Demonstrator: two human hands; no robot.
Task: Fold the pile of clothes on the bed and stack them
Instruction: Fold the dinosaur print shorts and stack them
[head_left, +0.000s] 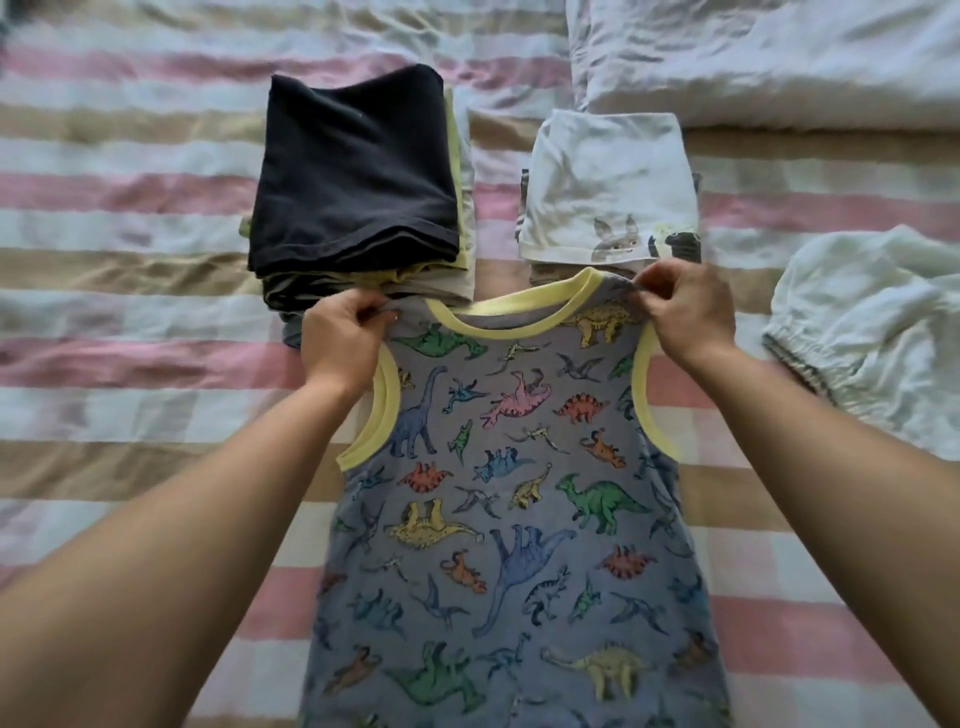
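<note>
A grey-blue sleeveless top (519, 519) printed with coloured dinosaurs and edged in yellow lies front up on the striped bed, its neck pointing away from me. My left hand (343, 343) pinches its left shoulder strap. My right hand (685, 312) pinches the right shoulder strap. Beyond the top stand two folded stacks: one on the left topped by a black garment (353, 171), one on the right topped by a white garment (608, 192) with a rabbit print.
The bed cover (130, 291) has pink, beige and white stripes. A crumpled white garment (878, 338) with elastic cuffs lies at the right. A white duvet or pillow (779, 57) is bunched at the far right corner.
</note>
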